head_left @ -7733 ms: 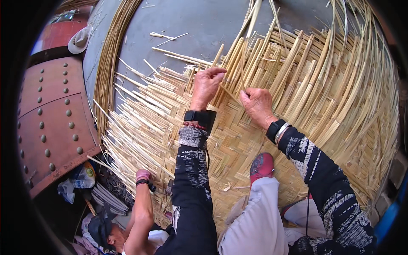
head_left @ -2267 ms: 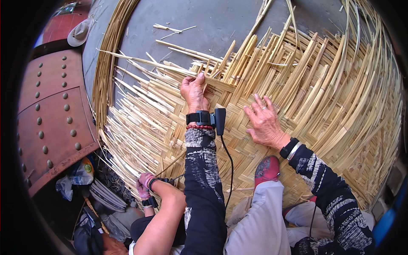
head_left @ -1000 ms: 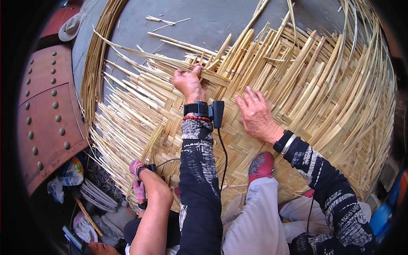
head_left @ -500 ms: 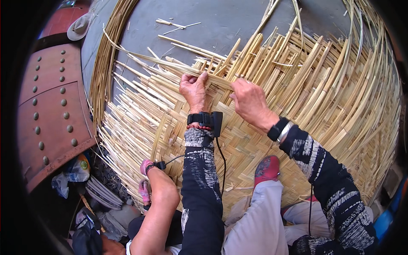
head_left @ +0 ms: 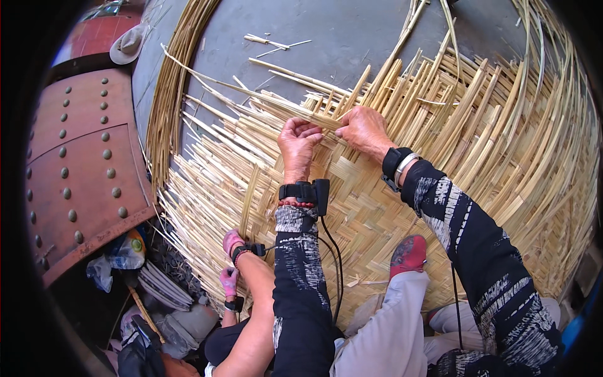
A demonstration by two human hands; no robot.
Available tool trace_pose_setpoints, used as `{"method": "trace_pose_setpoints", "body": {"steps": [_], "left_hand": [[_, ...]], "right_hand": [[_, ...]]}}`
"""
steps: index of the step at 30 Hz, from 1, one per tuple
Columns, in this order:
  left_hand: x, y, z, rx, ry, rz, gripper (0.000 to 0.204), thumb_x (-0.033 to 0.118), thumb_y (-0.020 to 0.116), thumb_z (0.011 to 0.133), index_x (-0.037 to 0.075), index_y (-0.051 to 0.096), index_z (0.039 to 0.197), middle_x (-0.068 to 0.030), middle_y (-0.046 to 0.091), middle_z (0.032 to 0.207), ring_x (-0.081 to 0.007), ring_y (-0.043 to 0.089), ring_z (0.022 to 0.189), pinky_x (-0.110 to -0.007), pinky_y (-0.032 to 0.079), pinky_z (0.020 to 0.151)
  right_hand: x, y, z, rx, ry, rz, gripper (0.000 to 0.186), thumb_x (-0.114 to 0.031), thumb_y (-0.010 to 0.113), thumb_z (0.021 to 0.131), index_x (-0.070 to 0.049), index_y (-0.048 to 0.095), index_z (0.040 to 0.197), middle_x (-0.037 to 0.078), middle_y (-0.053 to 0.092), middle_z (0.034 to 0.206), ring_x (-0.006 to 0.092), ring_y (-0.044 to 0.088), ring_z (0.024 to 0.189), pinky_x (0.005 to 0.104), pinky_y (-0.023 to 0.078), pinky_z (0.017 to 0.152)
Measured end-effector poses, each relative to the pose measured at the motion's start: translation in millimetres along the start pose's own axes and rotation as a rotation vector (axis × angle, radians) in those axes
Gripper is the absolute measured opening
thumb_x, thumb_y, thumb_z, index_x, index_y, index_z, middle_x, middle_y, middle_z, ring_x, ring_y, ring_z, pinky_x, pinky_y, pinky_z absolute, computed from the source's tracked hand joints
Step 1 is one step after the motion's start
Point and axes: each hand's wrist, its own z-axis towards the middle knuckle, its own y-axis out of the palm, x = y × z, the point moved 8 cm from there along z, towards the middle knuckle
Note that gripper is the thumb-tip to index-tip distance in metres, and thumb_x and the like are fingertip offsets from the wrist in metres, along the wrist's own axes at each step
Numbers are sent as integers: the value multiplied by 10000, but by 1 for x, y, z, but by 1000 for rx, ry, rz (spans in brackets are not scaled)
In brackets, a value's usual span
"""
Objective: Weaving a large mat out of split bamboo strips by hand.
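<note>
A large herringbone mat of split reeds (head_left: 352, 195) lies below me, its loose reed ends fanning out at the far and left sides. At its far working edge, my left hand (head_left: 298, 143) is closed, with thumb and fingers pinching at a flat bundle of reed strips (head_left: 276, 105). Close on its right, my right hand (head_left: 365, 132) grips the same strips, its fingers curled over them and partly hidden. The strips run off to the far left in long thin tails.
Another person's pink-gloved hand (head_left: 233, 241) rests on the mat at lower left. A long reed bundle (head_left: 171, 81) lies beyond, near a studded reddish panel (head_left: 94, 163) and a hat (head_left: 127, 44). My red shoe (head_left: 408, 254) stands on the mat.
My right hand has come left, closer to my left hand, along the strips. The left hand's fingers have curled more. The whole view has shifted slightly.
</note>
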Motion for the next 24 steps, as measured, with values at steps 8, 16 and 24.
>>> {"method": "trace_pose_setpoints", "body": {"steps": [8,16,24], "left_hand": [[21,-49,8,85,83,176,299,-183,566,642,-22,543,892,-92,615,788,-156,637,715,-243,546,638],[80,-144,-3,770,483,642,191,-64,580,698,22,585,868,-84,623,820,-173,617,757,-276,503,699],[30,-13,7,-69,114,537,158,38,621,769,15,682,913,-38,667,824,-102,600,750,-239,479,704]], "right_hand": [[-12,-3,0,24,-126,-42,181,-233,708,721,-56,700,686,92,629,611,217,591,588,363,477,597],[-13,-5,-5,144,-117,-76,158,-182,607,754,-37,670,752,130,606,655,253,605,624,394,498,599],[3,-23,-23,380,-33,175,207,-190,579,743,-29,627,622,153,537,519,287,565,518,407,458,532]]}}
